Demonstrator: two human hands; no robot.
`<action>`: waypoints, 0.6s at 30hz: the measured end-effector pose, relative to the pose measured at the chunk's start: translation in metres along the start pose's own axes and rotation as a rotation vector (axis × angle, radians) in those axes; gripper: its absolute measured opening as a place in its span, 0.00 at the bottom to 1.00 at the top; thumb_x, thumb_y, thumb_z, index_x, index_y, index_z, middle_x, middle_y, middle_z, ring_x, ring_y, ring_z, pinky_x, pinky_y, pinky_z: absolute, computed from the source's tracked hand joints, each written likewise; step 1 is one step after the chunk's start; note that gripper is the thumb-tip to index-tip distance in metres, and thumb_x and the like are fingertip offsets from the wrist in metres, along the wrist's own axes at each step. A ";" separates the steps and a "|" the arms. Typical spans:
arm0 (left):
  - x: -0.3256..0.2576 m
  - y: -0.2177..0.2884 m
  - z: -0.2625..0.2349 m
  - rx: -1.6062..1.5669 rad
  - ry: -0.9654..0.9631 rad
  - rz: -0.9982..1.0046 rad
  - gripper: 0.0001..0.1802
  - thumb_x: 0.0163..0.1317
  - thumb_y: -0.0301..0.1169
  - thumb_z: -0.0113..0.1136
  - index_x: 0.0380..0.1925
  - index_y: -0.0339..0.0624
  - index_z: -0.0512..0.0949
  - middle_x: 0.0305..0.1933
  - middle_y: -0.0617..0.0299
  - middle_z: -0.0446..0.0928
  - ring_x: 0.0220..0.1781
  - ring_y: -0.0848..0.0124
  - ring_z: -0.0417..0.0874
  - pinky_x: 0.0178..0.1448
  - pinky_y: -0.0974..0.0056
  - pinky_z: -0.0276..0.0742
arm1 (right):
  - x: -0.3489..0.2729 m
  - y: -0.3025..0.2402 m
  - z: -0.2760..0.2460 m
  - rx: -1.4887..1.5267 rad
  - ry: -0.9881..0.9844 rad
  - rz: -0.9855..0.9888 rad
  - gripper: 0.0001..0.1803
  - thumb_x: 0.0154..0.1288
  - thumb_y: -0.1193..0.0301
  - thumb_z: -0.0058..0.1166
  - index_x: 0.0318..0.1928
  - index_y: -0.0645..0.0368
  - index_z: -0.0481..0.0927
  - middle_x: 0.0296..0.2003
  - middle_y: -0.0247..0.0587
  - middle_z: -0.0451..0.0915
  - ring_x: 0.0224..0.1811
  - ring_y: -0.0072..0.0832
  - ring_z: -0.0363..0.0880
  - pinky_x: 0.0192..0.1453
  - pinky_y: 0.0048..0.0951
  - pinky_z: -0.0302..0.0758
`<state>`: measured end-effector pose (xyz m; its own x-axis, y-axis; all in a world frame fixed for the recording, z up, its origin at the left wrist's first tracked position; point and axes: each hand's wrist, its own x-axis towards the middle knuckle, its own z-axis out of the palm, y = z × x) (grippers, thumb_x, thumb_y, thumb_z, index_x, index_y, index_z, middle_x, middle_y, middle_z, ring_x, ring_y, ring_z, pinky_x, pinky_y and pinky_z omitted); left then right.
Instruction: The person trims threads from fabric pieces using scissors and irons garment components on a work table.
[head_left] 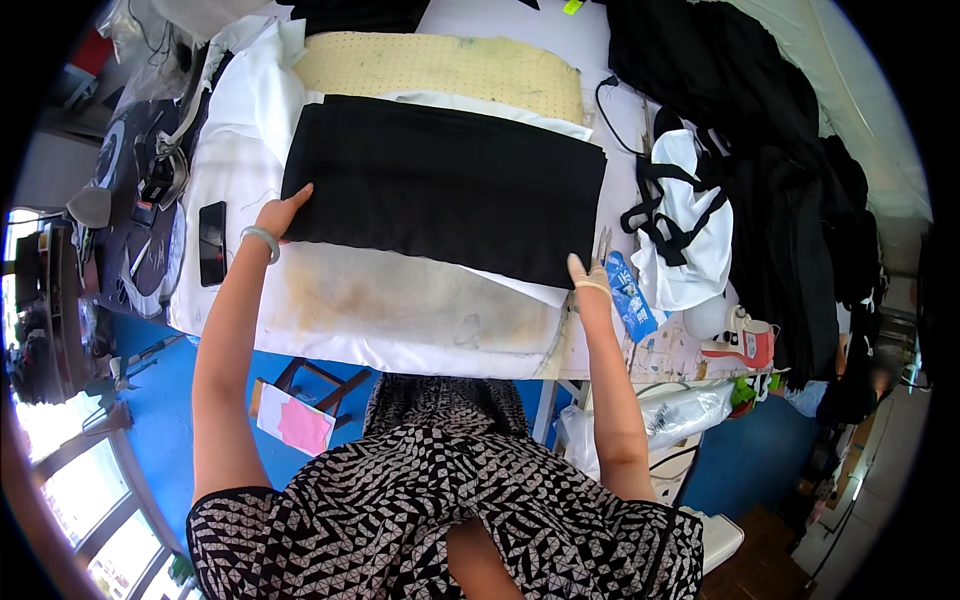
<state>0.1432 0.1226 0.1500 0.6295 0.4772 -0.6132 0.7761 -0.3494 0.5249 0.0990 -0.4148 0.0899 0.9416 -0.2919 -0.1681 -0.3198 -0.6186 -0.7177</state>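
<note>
A folded black fabric panel [445, 185] lies flat on a white padded pressing board [400, 310] on the table. My left hand [280, 213] rests on the panel's near left corner, fingers flat, a pale green bangle on the wrist. At the near right corner my right hand [585, 275] touches the panel's edge where white cloth sticks out beneath it. Neither hand grips anything that I can see.
A black phone [212, 242] lies left of the board. Scissors and a blue packet [630, 295] sit by my right hand. A white garment with black straps [680, 220] and piled black clothes [770, 130] fill the right. A yellowish perforated pad [440, 65] lies behind.
</note>
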 end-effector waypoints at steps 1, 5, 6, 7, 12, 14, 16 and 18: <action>-0.009 0.010 0.001 0.020 -0.014 -0.019 0.40 0.52 0.63 0.64 0.47 0.34 0.79 0.43 0.57 0.82 0.43 0.66 0.83 0.42 0.60 0.77 | 0.003 0.001 -0.002 -0.002 0.002 0.006 0.33 0.63 0.51 0.57 0.56 0.68 0.76 0.50 0.57 0.81 0.54 0.47 0.79 0.60 0.37 0.71; -0.009 0.013 -0.015 -0.028 -0.193 -0.042 0.35 0.55 0.59 0.64 0.46 0.35 0.80 0.39 0.60 0.83 0.38 0.73 0.83 0.39 0.67 0.77 | 0.025 -0.045 -0.025 0.155 -0.265 0.234 0.37 0.54 0.55 0.67 0.54 0.75 0.75 0.46 0.55 0.82 0.46 0.37 0.83 0.52 0.30 0.76; -0.013 0.010 -0.018 -0.027 -0.192 -0.049 0.35 0.55 0.59 0.64 0.46 0.35 0.80 0.39 0.60 0.83 0.38 0.73 0.83 0.39 0.67 0.77 | 0.027 -0.047 -0.026 0.154 -0.271 0.237 0.37 0.54 0.55 0.67 0.54 0.75 0.75 0.46 0.55 0.82 0.46 0.37 0.83 0.52 0.30 0.76; -0.032 0.021 -0.017 -0.090 -0.242 -0.011 0.32 0.57 0.55 0.63 0.46 0.35 0.80 0.39 0.61 0.83 0.37 0.74 0.84 0.41 0.68 0.78 | 0.031 -0.045 -0.033 0.226 -0.282 0.176 0.37 0.53 0.57 0.68 0.54 0.75 0.75 0.45 0.54 0.82 0.46 0.36 0.83 0.51 0.30 0.76; -0.112 -0.017 -0.013 -0.279 -0.333 0.128 0.24 0.63 0.42 0.59 0.50 0.32 0.80 0.44 0.56 0.84 0.41 0.69 0.85 0.48 0.65 0.80 | 0.032 -0.037 -0.074 0.338 -0.267 0.067 0.44 0.51 0.68 0.68 0.64 0.76 0.61 0.45 0.53 0.81 0.43 0.31 0.83 0.49 0.27 0.78; -0.124 -0.059 -0.010 -0.242 -0.397 -0.029 0.26 0.58 0.42 0.65 0.49 0.31 0.79 0.45 0.52 0.83 0.45 0.68 0.84 0.53 0.63 0.79 | 0.014 -0.035 -0.082 0.491 -0.422 0.163 0.40 0.51 0.69 0.68 0.63 0.74 0.66 0.45 0.51 0.81 0.43 0.31 0.82 0.49 0.26 0.78; -0.126 -0.072 0.009 0.233 -0.229 -0.166 0.29 0.52 0.42 0.70 0.47 0.28 0.79 0.41 0.47 0.83 0.44 0.58 0.84 0.53 0.58 0.79 | 0.007 -0.014 -0.078 0.496 -0.505 0.126 0.39 0.51 0.69 0.69 0.62 0.73 0.68 0.47 0.51 0.81 0.45 0.32 0.82 0.51 0.27 0.77; -0.135 -0.070 0.039 0.623 0.332 0.399 0.45 0.45 0.46 0.75 0.58 0.28 0.69 0.56 0.40 0.73 0.59 0.46 0.73 0.63 0.51 0.69 | -0.003 -0.023 -0.069 0.326 -0.460 0.277 0.38 0.54 0.67 0.68 0.63 0.70 0.67 0.53 0.48 0.77 0.55 0.34 0.77 0.61 0.29 0.70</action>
<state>0.0057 0.0511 0.1726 0.8958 0.4015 -0.1906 0.4341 -0.8823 0.1817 0.0959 -0.4503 0.1532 0.8006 -0.0212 -0.5988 -0.5783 -0.2891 -0.7629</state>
